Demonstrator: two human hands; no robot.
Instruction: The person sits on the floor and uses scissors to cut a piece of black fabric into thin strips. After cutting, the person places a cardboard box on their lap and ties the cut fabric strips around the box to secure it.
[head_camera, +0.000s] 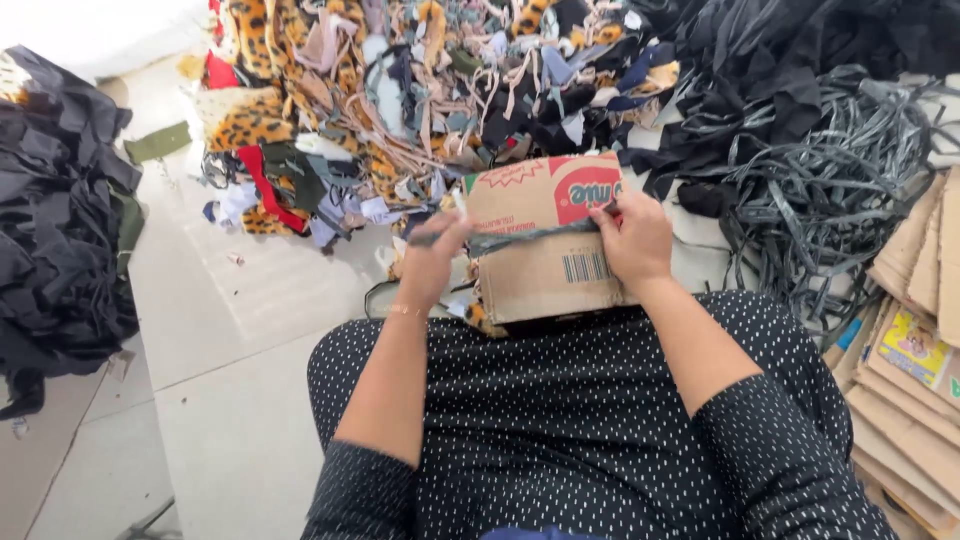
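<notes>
I see my right hand (632, 238) pinching a grey fabric strip (530, 237) against the cardboard piece (540, 245) on my lap, while my blurred left hand (435, 258) grips the strip's other end.

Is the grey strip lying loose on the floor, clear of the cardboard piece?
No: the grey strip stretches across the cardboard piece, held between the left hand and right hand.

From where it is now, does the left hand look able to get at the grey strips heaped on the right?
Probably not directly. The left hand is at the cardboard's left edge, and the cardboard and the right hand lie between it and the grey strips. The right hand is nearer.
</notes>
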